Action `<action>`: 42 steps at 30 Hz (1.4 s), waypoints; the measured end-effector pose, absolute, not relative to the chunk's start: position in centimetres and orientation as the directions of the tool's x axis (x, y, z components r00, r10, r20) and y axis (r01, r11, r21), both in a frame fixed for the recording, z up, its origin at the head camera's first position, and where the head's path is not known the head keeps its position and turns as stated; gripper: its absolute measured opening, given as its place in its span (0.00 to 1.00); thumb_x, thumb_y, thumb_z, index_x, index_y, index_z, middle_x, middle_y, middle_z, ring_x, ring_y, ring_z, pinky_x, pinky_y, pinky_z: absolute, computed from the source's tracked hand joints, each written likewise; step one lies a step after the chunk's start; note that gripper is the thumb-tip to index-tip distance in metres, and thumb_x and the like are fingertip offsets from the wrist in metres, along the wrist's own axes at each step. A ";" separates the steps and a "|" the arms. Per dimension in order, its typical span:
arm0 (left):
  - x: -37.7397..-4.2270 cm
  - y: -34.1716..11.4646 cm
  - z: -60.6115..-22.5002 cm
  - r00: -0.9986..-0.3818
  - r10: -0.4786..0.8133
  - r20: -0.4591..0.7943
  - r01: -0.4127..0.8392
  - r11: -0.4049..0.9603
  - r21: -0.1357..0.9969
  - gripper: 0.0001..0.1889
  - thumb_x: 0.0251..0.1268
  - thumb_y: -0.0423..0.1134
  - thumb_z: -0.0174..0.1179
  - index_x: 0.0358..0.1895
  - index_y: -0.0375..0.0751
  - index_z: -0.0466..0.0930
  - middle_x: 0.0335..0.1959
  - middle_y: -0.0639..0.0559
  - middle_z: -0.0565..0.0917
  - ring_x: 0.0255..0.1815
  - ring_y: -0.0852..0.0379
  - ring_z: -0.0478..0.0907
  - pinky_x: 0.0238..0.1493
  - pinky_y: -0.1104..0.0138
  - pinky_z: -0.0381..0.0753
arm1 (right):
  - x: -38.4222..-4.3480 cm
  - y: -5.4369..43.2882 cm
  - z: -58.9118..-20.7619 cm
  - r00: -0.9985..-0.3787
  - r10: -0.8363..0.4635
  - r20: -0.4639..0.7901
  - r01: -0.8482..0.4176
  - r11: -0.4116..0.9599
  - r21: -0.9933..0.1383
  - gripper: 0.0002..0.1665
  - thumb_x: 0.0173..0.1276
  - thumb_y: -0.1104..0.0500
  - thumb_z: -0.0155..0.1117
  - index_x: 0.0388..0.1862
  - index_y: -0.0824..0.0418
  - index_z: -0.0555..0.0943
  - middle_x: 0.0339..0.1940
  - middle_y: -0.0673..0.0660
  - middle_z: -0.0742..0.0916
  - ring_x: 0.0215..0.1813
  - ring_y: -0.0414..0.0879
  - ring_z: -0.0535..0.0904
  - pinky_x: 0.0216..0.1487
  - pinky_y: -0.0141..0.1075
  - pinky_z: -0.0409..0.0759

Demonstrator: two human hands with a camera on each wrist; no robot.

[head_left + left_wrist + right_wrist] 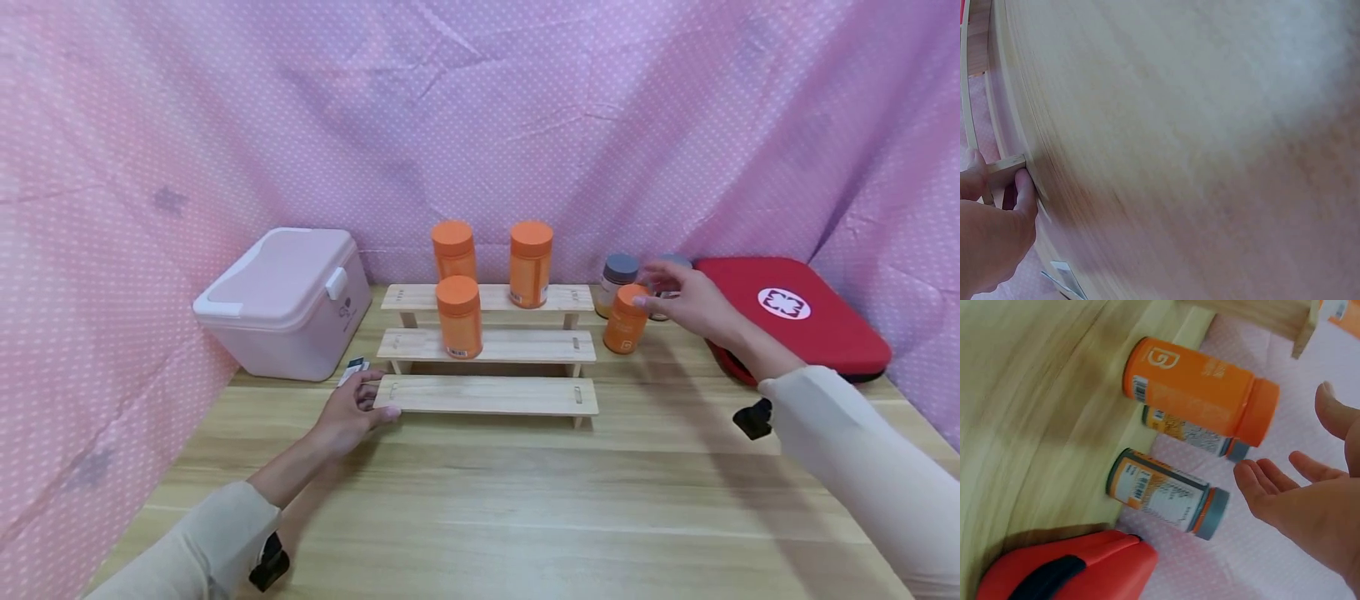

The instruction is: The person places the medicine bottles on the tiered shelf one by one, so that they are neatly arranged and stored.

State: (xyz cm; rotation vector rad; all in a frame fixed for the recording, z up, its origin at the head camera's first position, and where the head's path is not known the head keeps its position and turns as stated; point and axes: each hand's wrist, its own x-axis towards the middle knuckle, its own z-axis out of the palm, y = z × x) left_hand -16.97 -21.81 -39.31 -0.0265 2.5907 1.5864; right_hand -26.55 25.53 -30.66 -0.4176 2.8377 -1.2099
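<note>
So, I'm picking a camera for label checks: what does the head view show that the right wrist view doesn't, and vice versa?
Only the head view shows the pale lidded box, the left hand gripping one end of the wooden rack, and the white emblem on the red case.

Only the right wrist view shows barcodes on the orange bottle beside the rack and the grey-capped bottle nearest the case.

Both show those bottles, the other grey-capped bottle, the right hand, the case, some of the rack, the table and dotted cloth.

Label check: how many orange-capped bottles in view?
4: left bottle and right bottle on the top tier, front bottle on the middle tier, last bottle on the table right of the rack. Others may be hidden.
</note>
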 end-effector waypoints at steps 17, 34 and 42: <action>-17.3 -21.9 -39.5 -0.994 0.037 -0.102 -0.074 0.460 0.885 0.34 0.58 0.28 0.66 0.66 0.30 0.60 0.51 0.33 0.79 0.49 0.47 0.78 0.40 0.74 0.78 | -28.4 25.6 -33.6 -0.941 -0.317 0.115 -0.313 0.694 -0.648 0.29 0.69 0.52 0.63 0.62 0.66 0.71 0.49 0.63 0.79 0.47 0.54 0.73 0.45 0.34 0.73; -16.9 -21.8 -39.3 -0.994 0.035 -0.106 -0.078 0.464 0.883 0.34 0.58 0.29 0.66 0.66 0.30 0.59 0.53 0.31 0.78 0.51 0.44 0.78 0.40 0.73 0.78 | -27.9 25.9 -33.8 -0.928 -0.321 0.191 -0.370 0.715 -0.593 0.32 0.66 0.52 0.66 0.63 0.68 0.72 0.48 0.65 0.81 0.46 0.56 0.76 0.45 0.33 0.74; -17.1 -21.9 -39.4 -0.994 0.029 -0.106 -0.079 0.483 0.872 0.34 0.59 0.30 0.66 0.66 0.31 0.60 0.52 0.32 0.79 0.51 0.45 0.78 0.41 0.73 0.78 | -25.9 26.7 -32.2 -0.943 -0.300 0.141 -0.322 0.726 -0.608 0.36 0.66 0.47 0.65 0.67 0.63 0.70 0.51 0.63 0.81 0.47 0.54 0.75 0.42 0.30 0.75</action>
